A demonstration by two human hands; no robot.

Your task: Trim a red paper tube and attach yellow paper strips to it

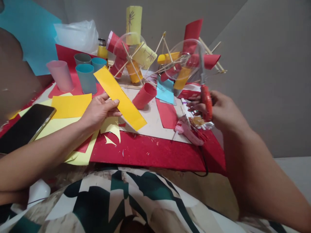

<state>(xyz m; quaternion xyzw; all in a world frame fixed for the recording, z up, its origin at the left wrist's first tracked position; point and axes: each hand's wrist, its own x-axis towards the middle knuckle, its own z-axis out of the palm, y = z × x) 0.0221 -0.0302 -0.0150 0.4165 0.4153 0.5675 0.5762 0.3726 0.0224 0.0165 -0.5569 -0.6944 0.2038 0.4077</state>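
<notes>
A long yellow paper strip (122,100) is pinched between the thumb and fingers of my left hand (100,106), tilted down to the right over the table. My right hand (218,108) grips a pair of scissors (206,100) by their orange-red handles, with the blades pointing up. The scissors are apart from the strip. Just right of the strip, a red paper tube (145,95) leans on the white board. Beneath my right hand lies a pink glue gun (188,129). Under my left wrist are a yellow paper sheet (71,105) and pale yellow paper with cut scraps.
Two stick-and-plastic-disc wheels (131,60) with coloured paper tubes stand at the back. Plastic cups (85,77) stand at left, near a black phone (28,126). Blue paper (165,90) and red paper (167,113) lie mid-table. A person is partly visible at far left.
</notes>
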